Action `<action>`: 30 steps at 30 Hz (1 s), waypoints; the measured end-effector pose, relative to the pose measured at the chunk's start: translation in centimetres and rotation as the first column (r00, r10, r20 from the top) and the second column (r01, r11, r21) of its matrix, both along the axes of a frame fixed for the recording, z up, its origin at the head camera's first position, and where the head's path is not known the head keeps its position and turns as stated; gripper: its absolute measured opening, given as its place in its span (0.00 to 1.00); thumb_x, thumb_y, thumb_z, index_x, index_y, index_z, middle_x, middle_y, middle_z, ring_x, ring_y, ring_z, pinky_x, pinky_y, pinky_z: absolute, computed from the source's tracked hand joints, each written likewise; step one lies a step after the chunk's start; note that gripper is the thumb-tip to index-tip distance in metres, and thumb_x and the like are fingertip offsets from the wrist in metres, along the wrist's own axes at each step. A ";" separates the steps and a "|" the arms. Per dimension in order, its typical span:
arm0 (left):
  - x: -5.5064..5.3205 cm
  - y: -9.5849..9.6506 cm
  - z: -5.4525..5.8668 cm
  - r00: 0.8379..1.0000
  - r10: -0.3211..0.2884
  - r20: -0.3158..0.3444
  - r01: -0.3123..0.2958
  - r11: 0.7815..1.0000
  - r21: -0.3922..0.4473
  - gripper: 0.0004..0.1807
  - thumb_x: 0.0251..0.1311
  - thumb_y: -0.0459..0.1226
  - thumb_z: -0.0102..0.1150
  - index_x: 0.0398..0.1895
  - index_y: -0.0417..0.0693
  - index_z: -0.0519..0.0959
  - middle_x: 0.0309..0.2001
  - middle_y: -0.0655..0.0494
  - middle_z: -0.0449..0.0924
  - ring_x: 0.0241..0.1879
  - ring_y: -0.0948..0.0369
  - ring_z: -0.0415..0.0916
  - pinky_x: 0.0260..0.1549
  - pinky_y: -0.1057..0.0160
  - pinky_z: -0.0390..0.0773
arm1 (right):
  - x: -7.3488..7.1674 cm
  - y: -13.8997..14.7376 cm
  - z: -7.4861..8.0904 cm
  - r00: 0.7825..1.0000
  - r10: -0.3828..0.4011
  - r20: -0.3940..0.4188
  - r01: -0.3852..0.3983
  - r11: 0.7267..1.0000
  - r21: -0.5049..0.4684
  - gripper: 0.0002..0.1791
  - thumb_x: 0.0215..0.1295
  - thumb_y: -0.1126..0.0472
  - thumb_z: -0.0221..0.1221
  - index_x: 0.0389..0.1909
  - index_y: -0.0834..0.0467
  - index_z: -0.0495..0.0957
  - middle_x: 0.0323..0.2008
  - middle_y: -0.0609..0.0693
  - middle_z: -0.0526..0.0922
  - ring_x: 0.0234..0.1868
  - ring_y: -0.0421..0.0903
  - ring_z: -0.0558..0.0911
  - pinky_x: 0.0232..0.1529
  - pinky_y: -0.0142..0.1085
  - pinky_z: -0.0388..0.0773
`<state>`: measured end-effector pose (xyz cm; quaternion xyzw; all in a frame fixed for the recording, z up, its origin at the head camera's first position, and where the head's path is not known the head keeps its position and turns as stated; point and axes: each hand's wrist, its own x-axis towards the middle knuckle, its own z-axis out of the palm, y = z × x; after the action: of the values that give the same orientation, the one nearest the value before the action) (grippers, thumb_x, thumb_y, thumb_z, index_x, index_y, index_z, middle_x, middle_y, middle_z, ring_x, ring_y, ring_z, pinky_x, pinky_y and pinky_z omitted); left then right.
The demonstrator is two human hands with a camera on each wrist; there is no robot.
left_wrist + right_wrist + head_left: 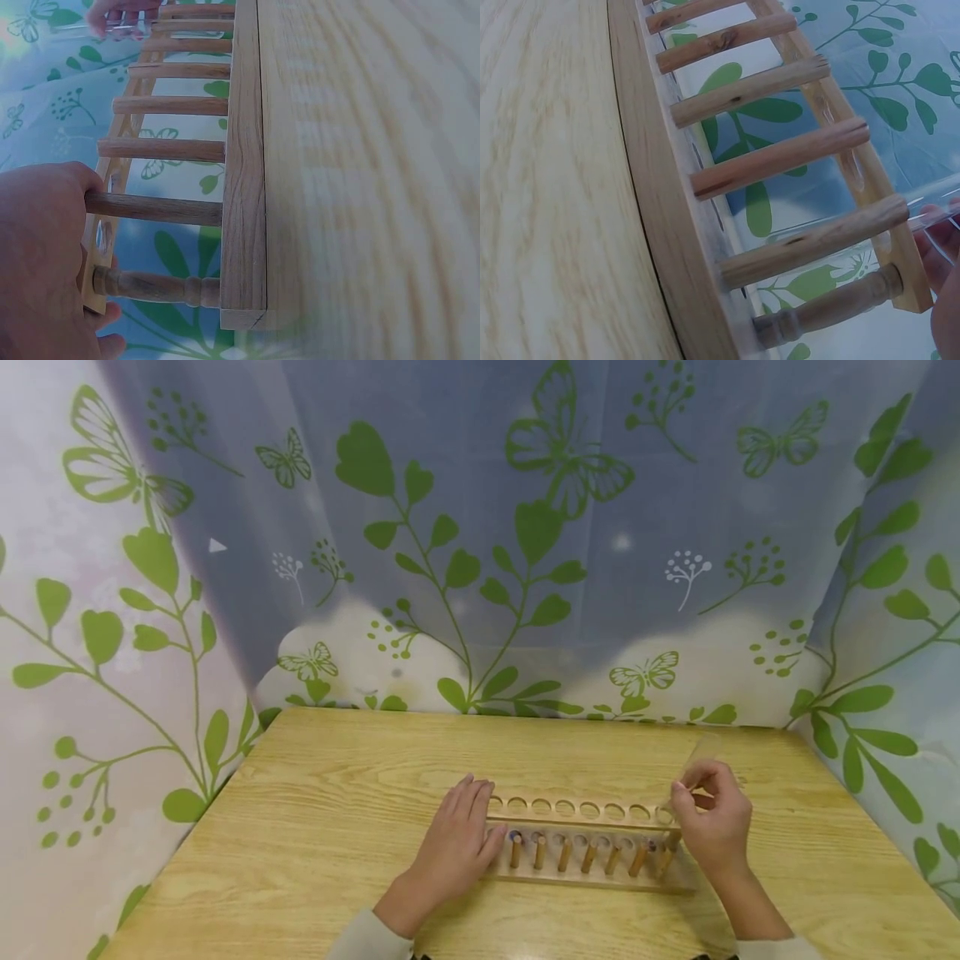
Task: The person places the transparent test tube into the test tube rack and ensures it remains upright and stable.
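Observation:
A wooden test tube rack [592, 883] stands on the table, with a row of round holes in its upper bar and upright pegs along the front. My left hand [459, 839] grips the rack's left end, thumb in front and fingers behind the bar, as the left wrist view shows. At the right end, my right hand [716, 818] pinches a clear test tube [699, 758] between thumb and fingers. In the right wrist view the tube [934, 215] reaches through the bar at the end hole, behind the pegs. Its lower end is hard to make out.
The rack stands on a wood-grain table [337, 777] that runs back to a curtain [465, 610] printed with green leaves and butterflies. Similar cloth hangs along the left and right sides. Small dark spots show on the rack's base near some pegs.

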<state>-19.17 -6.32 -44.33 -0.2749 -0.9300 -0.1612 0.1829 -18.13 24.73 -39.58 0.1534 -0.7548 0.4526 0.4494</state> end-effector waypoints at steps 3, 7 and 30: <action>0.0 0.0 0.1 1.000 0.005 0.019 -0.005 1.000 -0.005 0.30 0.73 0.49 0.43 0.68 0.35 0.63 0.64 0.43 0.66 0.69 0.45 0.57 0.68 0.47 0.58 | -0.4 0.4 -0.5 1.000 0.010 0.006 -0.010 1.000 0.000 0.08 0.49 0.84 0.54 0.29 0.73 0.68 0.27 0.50 0.73 0.31 0.23 0.75 0.29 0.15 0.73; 0.0 0.1 0.0 1.000 0.009 0.027 -0.009 1.000 0.001 0.30 0.73 0.49 0.44 0.68 0.35 0.63 0.64 0.43 0.66 0.70 0.46 0.57 0.69 0.48 0.58 | -0.2 0.2 -0.2 1.000 0.019 0.001 -0.019 1.000 0.014 0.07 0.48 0.84 0.53 0.28 0.74 0.68 0.26 0.51 0.73 0.31 0.23 0.75 0.28 0.15 0.73; -0.1 0.0 0.0 1.000 0.004 0.000 -0.004 1.000 0.000 0.29 0.73 0.47 0.45 0.66 0.35 0.64 0.62 0.42 0.68 0.68 0.44 0.59 0.68 0.47 0.59 | -0.2 0.3 -0.5 0.995 0.091 0.034 -0.093 0.993 0.067 0.09 0.47 0.85 0.53 0.28 0.72 0.67 0.24 0.50 0.72 0.24 0.27 0.74 0.21 0.19 0.71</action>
<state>-19.25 -6.30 -44.37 -0.2732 -0.9305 -0.1609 0.1831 -18.31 24.98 -40.11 0.1962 -0.7689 0.4488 0.4109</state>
